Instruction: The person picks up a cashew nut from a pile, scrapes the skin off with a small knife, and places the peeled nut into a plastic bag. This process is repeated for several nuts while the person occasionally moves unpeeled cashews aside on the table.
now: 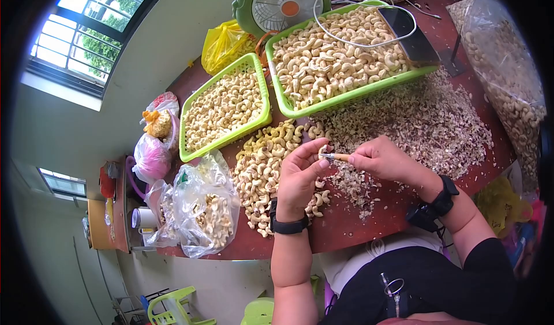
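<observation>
Between the fingertips of my left hand (300, 174) is a cashew nut (322, 150), closed in a pinch. My right hand (381, 159) grips a small knife with a wooden handle (339, 157), its metal tip at the nut. Below and left of my hands lies a loose heap of cashews (259, 181) on the red table (369, 227). Flaky skin scraps (415, 123) spread across the tabletop behind and to the right of my right hand. Both wrists wear black bands.
Two green baskets of cashews stand behind the heap, a smaller one (266, 103) and a larger one (346, 101). A phone (410, 36) with a white cable lies on the larger. Clear bags of nuts (210, 209) sit left; a tall sack (508, 88) stands right. A green fan (283, 2) is behind.
</observation>
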A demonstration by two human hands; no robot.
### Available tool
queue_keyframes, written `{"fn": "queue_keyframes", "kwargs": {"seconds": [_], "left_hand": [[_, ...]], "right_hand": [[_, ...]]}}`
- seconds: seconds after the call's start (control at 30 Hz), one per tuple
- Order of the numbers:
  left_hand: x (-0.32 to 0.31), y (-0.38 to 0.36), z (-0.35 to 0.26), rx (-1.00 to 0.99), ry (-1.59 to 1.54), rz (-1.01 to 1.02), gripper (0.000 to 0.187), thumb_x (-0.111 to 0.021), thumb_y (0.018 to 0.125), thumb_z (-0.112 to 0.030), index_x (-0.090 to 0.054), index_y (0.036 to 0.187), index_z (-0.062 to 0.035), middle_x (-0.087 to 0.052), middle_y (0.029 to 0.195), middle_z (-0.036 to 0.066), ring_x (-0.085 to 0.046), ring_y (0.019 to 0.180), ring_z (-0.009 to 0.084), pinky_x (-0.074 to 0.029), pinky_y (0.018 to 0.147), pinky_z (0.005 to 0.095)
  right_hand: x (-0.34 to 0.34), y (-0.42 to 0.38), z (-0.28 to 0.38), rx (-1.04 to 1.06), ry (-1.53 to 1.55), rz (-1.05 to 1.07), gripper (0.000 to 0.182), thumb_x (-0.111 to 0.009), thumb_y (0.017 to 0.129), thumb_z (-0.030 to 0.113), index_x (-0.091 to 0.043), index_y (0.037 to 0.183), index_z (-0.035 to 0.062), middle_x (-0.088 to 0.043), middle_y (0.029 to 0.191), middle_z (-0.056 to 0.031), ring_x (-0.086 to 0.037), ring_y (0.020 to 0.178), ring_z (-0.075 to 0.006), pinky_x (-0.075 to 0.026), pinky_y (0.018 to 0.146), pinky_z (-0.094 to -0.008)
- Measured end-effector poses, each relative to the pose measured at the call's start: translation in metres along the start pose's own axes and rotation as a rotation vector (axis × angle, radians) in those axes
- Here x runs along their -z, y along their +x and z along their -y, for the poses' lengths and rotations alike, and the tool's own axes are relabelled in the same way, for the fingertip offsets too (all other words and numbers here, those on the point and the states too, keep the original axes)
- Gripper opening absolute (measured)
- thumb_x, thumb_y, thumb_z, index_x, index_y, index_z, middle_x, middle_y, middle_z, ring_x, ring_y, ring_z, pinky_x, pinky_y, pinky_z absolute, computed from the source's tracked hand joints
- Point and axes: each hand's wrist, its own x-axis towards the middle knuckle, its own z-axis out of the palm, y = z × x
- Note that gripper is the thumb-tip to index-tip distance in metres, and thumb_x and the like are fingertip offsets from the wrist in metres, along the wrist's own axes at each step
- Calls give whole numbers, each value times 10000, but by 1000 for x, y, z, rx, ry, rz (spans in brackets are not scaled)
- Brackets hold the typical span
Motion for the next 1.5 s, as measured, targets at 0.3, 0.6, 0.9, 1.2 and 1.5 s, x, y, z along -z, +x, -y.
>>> {"fn": "queue_keyframes", "kwargs": {"seconds": [0.3,0.6,0.9,1.2,1.5], "left_hand": [[0,0,-1,-52,-22,49,356,-545,750,46,-487,1100,24,-558,968,115,-554,824,147,-499,689,264],[6,-2,-3,-27,166,71,318,-560,768,12,-504,1081,20,-579,934,94,-569,810,131,-496,710,256],[8,-3,-8,107,218,95,285,-588,772,-56,-527,1034,39,-601,848,75,-562,703,109,-451,601,223],[8,-1,-4,30,148,40,346,-581,762,-26,-489,1093,17,-599,888,90,-590,739,139,-465,593,221],[7,3,-3,37,-34,-74,270,-395,825,-43,-432,1086,14,-561,808,106,-528,635,122,-443,550,233]], "right_hand": [[0,-2,4,5,-23,26,344,-535,820,296,-562,639,5,-460,477,-7,-453,433,-61,-373,410,-244],[0,0,-2,14,-63,-8,313,-545,809,279,-585,669,2,-490,489,-22,-457,431,-66,-376,410,-251],[4,3,-4,-36,-29,-58,344,-552,802,308,-590,656,-1,-470,464,-13,-424,403,-64,-354,388,-260],[6,-1,1,-19,-34,-10,347,-538,815,304,-570,641,6,-433,458,7,-394,405,-54,-331,383,-248],[5,1,-1,-10,25,-84,330,-538,814,288,-573,646,6,-449,476,13,-380,444,-50,-323,412,-241]]}}
